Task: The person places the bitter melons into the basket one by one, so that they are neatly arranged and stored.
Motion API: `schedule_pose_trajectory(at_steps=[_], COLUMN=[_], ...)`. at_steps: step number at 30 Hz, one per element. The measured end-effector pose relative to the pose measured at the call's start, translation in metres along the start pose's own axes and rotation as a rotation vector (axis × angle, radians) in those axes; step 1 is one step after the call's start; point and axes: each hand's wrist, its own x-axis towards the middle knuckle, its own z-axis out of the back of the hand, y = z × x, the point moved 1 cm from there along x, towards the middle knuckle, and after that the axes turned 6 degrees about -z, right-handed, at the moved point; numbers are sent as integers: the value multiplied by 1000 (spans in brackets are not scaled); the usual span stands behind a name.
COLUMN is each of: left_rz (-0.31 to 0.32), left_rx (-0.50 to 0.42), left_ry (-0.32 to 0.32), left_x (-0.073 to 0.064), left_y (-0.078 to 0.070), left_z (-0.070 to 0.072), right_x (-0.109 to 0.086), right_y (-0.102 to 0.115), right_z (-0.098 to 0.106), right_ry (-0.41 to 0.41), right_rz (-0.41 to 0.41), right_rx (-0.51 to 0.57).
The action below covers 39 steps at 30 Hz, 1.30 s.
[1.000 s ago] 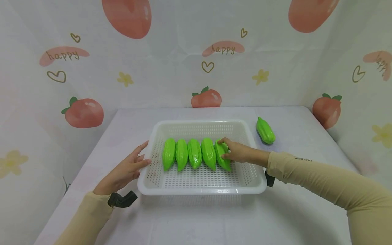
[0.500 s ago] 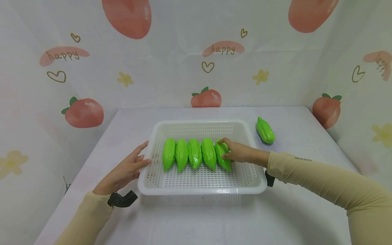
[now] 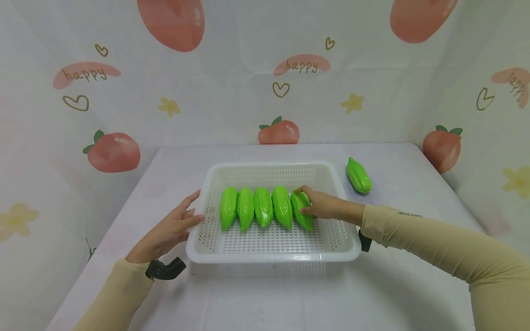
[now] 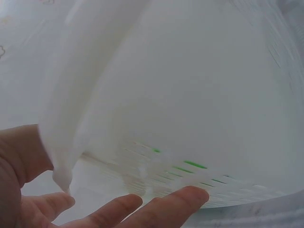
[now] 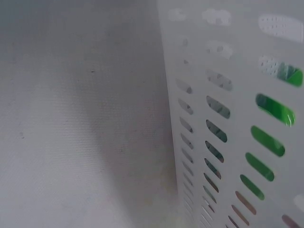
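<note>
A white perforated plastic basket [image 3: 265, 258] stands on the table. Several glossy green ridged fruits lie in it side by side, pointed ends toward me, like the middle ridged fruit [image 3: 263, 208]. My right hand [image 3: 323, 204] reaches over the basket's right side and holds the rightmost ridged fruit [image 3: 304, 219] between thumb and fingers, covering part of it. At the left side, my left hand [image 3: 171, 230] holds the rim, thumb over it and fingers along the outer wall. In the left wrist view its fingers [image 4: 166, 206] lie close by that wall. The right wrist view shows only the slotted basket wall [image 5: 228, 95], with green behind it.
One more green ridged fruit [image 3: 359, 176] lies on the table, outside the basket at the back right. The white-covered table [image 3: 265, 303] extends in front of the basket. A printed cloth backdrop [image 3: 232, 92] closes off the back and sides.
Almost nothing differs. Both hands stay at the same places, and the rightmost ridged fruit has shifted only very slightly to the right at most.
</note>
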Motion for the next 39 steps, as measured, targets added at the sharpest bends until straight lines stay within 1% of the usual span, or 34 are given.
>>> schedule_pose_trajectory(at_steps=[10,21,33,39], left_rz=[-11,-4,-8,-2], left_rx=[-7,-7,-2,-8], left_ry=[1,-1,3,-7], left_x=[1,1,1,2], left_y=[-1,0,2,2], left_z=[0,1,1,0], right_x=[-1,-1,-3,-1], right_y=[1,2,1,0], right_z=[1,2,1,1], right_ry=[-12,-6,-9,-4], right_rz=[-3,-7,22,21], right_rx=[-22,-29,-23,-25])
